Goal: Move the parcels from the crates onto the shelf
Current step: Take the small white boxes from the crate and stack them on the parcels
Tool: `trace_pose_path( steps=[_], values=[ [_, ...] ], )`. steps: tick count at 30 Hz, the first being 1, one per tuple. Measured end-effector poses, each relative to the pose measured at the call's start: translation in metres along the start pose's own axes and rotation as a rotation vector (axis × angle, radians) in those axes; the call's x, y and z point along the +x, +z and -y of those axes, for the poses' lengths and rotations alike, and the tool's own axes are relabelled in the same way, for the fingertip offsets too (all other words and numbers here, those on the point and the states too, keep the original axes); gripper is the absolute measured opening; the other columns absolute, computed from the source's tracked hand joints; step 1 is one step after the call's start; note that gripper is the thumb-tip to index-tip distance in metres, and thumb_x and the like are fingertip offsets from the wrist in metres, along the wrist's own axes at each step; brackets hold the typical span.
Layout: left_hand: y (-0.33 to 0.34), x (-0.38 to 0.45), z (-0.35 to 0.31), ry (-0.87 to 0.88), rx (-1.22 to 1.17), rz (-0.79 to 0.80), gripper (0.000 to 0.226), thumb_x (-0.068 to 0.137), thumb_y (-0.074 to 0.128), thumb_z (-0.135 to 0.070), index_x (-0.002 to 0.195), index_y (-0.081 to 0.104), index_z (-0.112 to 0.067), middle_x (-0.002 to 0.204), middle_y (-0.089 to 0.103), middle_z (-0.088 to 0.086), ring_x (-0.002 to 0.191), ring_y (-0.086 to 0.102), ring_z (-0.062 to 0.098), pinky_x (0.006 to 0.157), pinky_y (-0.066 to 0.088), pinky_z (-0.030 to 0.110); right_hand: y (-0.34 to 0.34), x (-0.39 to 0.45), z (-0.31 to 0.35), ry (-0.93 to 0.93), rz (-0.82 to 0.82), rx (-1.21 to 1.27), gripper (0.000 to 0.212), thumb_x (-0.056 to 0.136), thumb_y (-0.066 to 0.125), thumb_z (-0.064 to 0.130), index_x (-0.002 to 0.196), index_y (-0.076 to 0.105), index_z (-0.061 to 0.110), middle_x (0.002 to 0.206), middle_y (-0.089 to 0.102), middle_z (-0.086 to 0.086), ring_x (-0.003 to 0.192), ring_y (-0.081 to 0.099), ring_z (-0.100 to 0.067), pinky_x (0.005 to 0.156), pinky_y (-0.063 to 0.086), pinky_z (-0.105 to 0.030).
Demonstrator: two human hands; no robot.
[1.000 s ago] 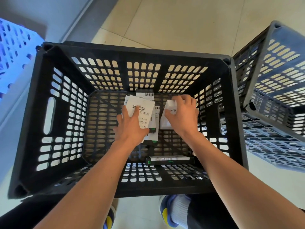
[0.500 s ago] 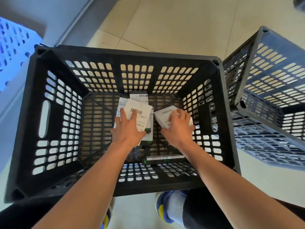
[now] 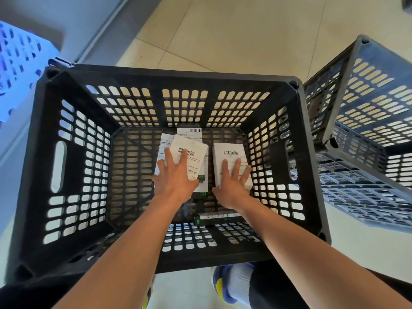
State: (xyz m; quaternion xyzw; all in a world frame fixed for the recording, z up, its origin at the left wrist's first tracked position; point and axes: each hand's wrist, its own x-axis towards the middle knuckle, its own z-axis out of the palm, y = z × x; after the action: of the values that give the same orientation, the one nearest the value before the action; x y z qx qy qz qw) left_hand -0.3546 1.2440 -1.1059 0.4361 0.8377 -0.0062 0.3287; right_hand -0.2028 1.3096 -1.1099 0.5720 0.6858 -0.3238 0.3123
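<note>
A black slatted crate [image 3: 66, 90] fills the middle of the view, and both my hands reach down to its floor. My left hand [image 3: 175, 177] lies with spread, straight fingers on a tilted white parcel with a barcode label [image 3: 194, 150], which tops a small stack. Under it show two more labelled parcels, one behind [image 3: 189, 131] and one to the left [image 3: 166, 141], plus a dark box with green marks [image 3: 202, 184]. My right hand [image 3: 231, 181] rests flat on a separate white barcoded parcel [image 3: 229, 152]. A narrow dark box [image 3: 217, 218] lies nearer me.
A second dark crate [image 3: 356, 103] leans tilted against the right side of the first. A pale blue perforated panel [image 3: 15, 63] stands at the far left. Tiled floor lies beyond the crates. My shoes [image 3: 223, 284] show under the near rim.
My right hand turned its white parcel label-up, laid it flat and straightened its fingers on it. My left hand stayed on the tilted parcel, fingers spreading.
</note>
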Motion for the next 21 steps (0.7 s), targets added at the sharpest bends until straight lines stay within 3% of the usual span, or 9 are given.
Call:
trace_pose_path(
  steps=[4, 9, 21],
  values=[
    [0.0, 0.0, -0.001, 0.001, 0.007, -0.009, 0.097, 0.085, 0.07, -0.055, 0.157, 0.008, -0.035, 0.165, -0.009, 0.007, 0.145, 0.015, 0.038, 0.105, 0.043, 0.06, 0.003, 0.008, -0.007, 0.016, 0.048, 0.038, 0.093, 0.102, 0.055, 0.028, 0.159, -0.018, 0.034, 0.157, -0.045, -0.002, 0.145, -0.038, -0.039, 0.117, 0.018, -0.072],
    [0.0, 0.001, -0.001, 0.002, 0.014, -0.021, 0.098, 0.085, 0.07, -0.056, 0.157, 0.007, -0.035, 0.165, -0.01, 0.007, 0.146, 0.015, 0.038, 0.106, 0.042, 0.06, -0.01, 0.018, -0.019, 0.024, -0.072, 0.049, 0.09, 0.098, 0.061, 0.043, 0.16, -0.004, 0.038, 0.165, -0.03, -0.003, 0.151, -0.023, -0.041, 0.115, 0.017, -0.073],
    [0.004, 0.008, 0.007, -0.006, 0.052, -0.078, 0.101, 0.083, 0.075, -0.05, 0.156, 0.007, -0.037, 0.163, -0.007, 0.007, 0.142, 0.022, 0.04, 0.105, 0.04, 0.064, 0.007, 0.036, -0.005, -0.053, -0.136, 0.017, 0.097, 0.097, 0.062, 0.043, 0.159, -0.013, 0.037, 0.16, -0.038, -0.003, 0.149, -0.024, -0.047, 0.112, 0.026, -0.073]
  ],
)
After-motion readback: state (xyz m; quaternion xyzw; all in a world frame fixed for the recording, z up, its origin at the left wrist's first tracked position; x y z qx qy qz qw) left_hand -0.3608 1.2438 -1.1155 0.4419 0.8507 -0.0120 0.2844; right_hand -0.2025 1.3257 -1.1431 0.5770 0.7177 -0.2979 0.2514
